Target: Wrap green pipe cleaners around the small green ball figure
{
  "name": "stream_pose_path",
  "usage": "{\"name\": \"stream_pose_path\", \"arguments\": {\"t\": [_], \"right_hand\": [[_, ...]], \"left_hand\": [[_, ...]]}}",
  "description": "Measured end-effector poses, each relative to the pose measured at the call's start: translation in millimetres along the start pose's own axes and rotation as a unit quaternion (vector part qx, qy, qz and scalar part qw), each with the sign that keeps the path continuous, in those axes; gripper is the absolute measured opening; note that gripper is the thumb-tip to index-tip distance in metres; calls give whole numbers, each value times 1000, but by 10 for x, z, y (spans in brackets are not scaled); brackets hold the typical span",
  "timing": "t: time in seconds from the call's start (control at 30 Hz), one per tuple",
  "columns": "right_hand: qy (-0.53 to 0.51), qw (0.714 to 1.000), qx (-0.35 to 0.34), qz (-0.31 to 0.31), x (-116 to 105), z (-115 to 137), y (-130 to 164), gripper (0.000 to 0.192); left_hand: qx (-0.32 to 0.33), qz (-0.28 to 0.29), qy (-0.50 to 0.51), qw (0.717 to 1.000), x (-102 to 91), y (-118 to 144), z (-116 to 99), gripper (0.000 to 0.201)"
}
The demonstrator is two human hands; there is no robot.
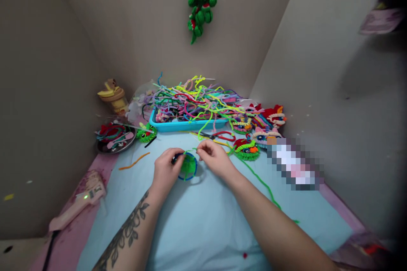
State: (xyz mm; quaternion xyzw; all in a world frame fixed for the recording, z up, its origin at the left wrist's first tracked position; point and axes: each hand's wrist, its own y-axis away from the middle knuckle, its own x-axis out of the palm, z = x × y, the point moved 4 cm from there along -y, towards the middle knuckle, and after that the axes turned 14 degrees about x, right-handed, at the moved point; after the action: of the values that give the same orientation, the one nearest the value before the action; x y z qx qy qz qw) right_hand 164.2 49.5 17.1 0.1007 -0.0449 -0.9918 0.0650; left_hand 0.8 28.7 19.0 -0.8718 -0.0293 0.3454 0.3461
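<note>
Pale-blue mat (pixel 203 220): two hands (pixel 167 169) (pixel 214 157) pinch one green disc (pixel 188 166).

Hidden, cut off and blurred parts

The left hand (pixel 165 170) covers the near left edge of the green woven disc (pixel 188 167), so its grip there is unseen; a pixelated block (pixel 294 164) masks whatever lies right of the mat; the green hanging ornament (pixel 201 2) is cut by the top edge; both forearms run off the bottom edge; the glue gun (pixel 78 203) cord leaves the frame at lower left; the pipe cleaner pile (pixel 193 99) hides the blue tray's (pixel 187 126) inside; the upper right corner is dark and blurred.
</note>
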Motion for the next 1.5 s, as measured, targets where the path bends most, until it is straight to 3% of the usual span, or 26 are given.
{"name": "stream_pose_path", "arguments": {"t": [0.1,0.2,0.33,0.63,0.8,1.03,1.1,1.2,1.3,1.37,1.43,1.5], "right_hand": [[-7,1000,-18,3,30,7,18,6],[-30,999,-16,3,35,-17,7,7],[-59,998,-10,24,28,-32,-16,9],[-68,998,-16,6,7,-8,7,9],[-17,999,-34,-18,-7,5,22,5],[78,990,-119,-15,52,96,108,7],[88,985,-145,-13,61,128,138,8],[99,975,-197,-11,65,161,178,8],[112,958,-263,3,75,178,213,11],[121,950,-287,6,80,179,225,13],[132,949,-286,-9,75,178,223,13],[142,950,-275,-38,62,180,219,11]], "left_hand": [[-19,-57,15,998,-57,0,-14,11],[-37,-79,69,994,-62,8,-30,11],[-39,-54,117,991,-25,16,-79,11],[-14,0,168,986,24,12,-133,8],[0,55,193,980,9,-1,-146,38],[-68,39,179,981,17,-30,-104,26],[-104,31,213,971,36,-28,-70,23],[-164,28,315,934,75,-17,-24,27],[-212,55,391,894,118,-1,-9,32],[-225,66,403,885,129,3,-8,33],[-210,43,376,901,103,-8,-4,29],[-169,9,306,937,50,-27,-6,22]]}}
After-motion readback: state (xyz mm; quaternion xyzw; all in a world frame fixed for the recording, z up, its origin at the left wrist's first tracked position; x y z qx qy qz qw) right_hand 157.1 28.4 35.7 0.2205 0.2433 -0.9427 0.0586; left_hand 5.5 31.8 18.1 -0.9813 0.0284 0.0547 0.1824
